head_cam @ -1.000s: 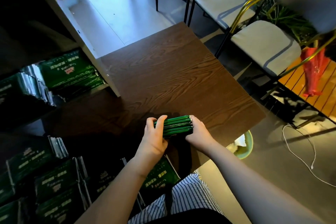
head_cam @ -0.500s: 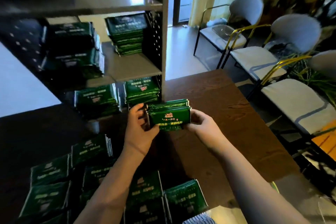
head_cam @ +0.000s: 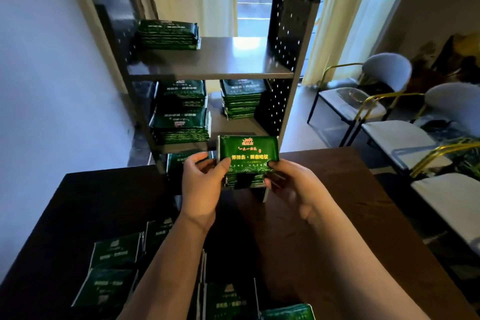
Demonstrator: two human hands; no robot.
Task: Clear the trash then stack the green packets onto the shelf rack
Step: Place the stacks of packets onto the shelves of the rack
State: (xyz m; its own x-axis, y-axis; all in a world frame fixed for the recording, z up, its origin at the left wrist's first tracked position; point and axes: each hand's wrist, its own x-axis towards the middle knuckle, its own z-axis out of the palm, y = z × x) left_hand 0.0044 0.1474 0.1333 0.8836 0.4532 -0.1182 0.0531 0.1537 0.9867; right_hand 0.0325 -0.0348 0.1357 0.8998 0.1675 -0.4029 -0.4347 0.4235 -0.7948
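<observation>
The rack (head_cam: 213, 67) held packets (head_cam: 168, 35) in stacks, while the left hand (head_cam: 201, 182) and right hand (head_cam: 293, 184) each pinched one bundle (head_cam: 248, 156).

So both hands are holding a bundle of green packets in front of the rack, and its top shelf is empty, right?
Not quite: the top shelf is not empty. The head view shows a stack of green packets at its left end. The left hand and right hand do hold the bundle in front of the rack.
</observation>
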